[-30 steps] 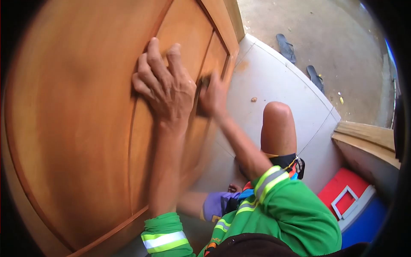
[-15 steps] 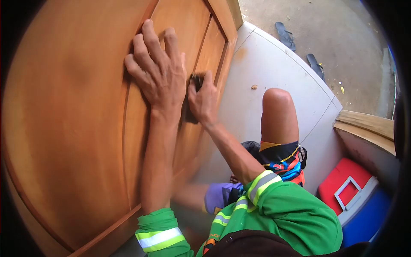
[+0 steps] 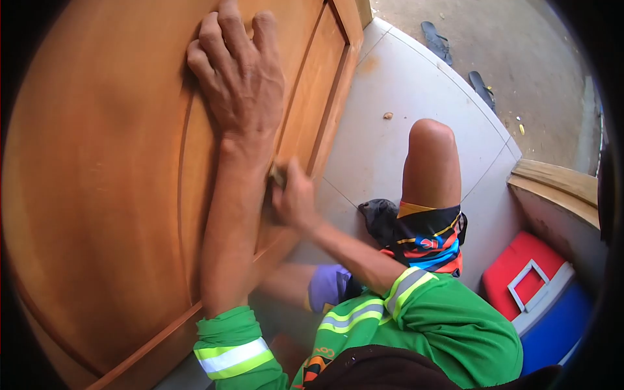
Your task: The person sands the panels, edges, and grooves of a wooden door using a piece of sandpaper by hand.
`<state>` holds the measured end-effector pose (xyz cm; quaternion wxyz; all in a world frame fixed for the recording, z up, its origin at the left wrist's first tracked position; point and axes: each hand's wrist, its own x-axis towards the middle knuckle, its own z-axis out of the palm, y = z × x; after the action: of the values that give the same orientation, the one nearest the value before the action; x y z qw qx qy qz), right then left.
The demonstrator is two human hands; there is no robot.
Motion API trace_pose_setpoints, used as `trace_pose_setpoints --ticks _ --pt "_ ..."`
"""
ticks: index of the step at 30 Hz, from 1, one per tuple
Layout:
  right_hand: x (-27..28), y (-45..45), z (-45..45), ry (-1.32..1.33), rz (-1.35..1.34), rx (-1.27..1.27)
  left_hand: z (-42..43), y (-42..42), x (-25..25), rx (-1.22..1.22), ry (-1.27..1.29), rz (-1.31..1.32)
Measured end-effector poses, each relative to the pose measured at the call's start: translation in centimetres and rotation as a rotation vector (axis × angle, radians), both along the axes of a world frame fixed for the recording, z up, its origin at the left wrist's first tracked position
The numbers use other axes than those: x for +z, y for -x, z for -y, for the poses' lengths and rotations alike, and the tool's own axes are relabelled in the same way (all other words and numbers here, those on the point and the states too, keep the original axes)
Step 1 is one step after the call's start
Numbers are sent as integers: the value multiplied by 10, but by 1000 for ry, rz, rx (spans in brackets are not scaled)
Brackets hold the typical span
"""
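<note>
My left hand [image 3: 244,78] lies against the upper part of a brown wooden door [image 3: 117,195], its fingers spread and bent, with nothing seen in it. Lower and to the right, my right hand [image 3: 294,198] is closed around a small dark object [image 3: 278,175], pressed to the narrow recessed panel. The object is blurred and partly hidden by the fingers, so I cannot make out what it is.
Pale floor tiles [image 3: 364,143] lie right of the door, with a small brown bit [image 3: 388,116] on them. Black sandals [image 3: 437,43] rest beyond the tile edge. A red and blue cooler [image 3: 513,260] stands at the lower right, below a wooden frame [image 3: 559,188]. My bent knee [image 3: 432,156] rises centrally.
My right hand has moved down along the door panel with the dark object. My left hand sits higher in view, still on the door. The view has shifted slightly.
</note>
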<state>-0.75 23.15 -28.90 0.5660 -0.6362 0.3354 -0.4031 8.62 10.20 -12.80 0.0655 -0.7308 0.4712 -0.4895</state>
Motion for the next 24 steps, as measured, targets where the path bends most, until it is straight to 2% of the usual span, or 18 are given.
trace_pose_setpoints --ticks 3,6,10,12,15,18,22,24 --pt "5 7 -15 -232 12 113 -8 0 -1 17 -60 6" --pt "4 3 -16 -189 -31 92 -13 -1 6 18 -100 20" --pt "24 -10 4 -336 -51 -26 -18 -4 7 -34 -67 47" --pt "27 -7 4 -291 -39 -41 -16 -3 9 -14 -73 45" --pt "25 -1 -14 -356 -19 14 -21 -8 0 11 -92 -8" --pt "-14 -2 -44 -342 146 100 -24 -23 -13 13 -76 -54" --pt "-13 7 -52 -442 96 121 -28 -27 -30 2 -66 -121" --pt "-5 4 -50 -623 17 96 -32 -32 -42 -3 -68 -157"
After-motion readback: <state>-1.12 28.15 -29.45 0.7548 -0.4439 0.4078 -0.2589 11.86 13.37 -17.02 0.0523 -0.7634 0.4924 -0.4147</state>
